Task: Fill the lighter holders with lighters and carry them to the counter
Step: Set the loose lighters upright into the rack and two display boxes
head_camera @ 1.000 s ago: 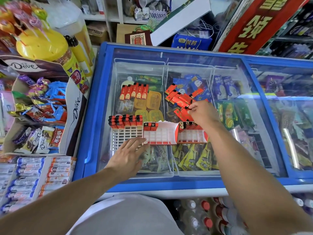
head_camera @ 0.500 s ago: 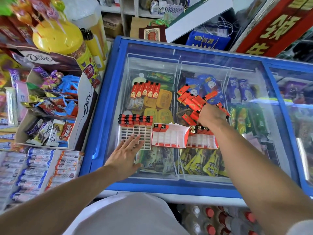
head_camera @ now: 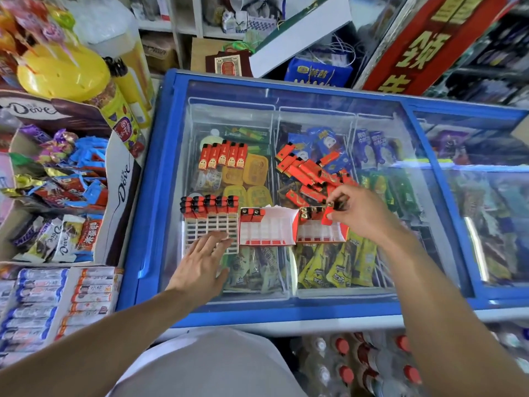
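Three lighter holders lie side by side on the freezer's glass lid (head_camera: 400, 253). The left white grid holder (head_camera: 210, 229) has a back row of red lighters. The middle holder (head_camera: 267, 229) has two lighters in its back left corner. The right red holder (head_camera: 320, 232) has several lighters along its back row. My right hand (head_camera: 357, 214) pinches one red lighter (head_camera: 329, 214) upright over the right holder's back right corner. My left hand (head_camera: 204, 257) rests flat, fingers spread, on the front edge of the left holder. A loose pile of red lighters (head_camera: 309, 174) lies behind the right holder, and a neat row of lighters (head_camera: 221, 156) behind the left one.
The blue-framed freezer (head_camera: 148, 219) holds ice creams under the glass. A Dove chocolate display box (head_camera: 120, 190) and a yellow lollipop tub (head_camera: 63, 73) stand on the left. Candy boxes (head_camera: 57, 305) lie at front left. Bottles (head_camera: 357, 365) stand below the freezer's front edge.
My right hand has come back from the loose pile with a lighter and now holds it over the right holder. My left hand stays on the left holder.
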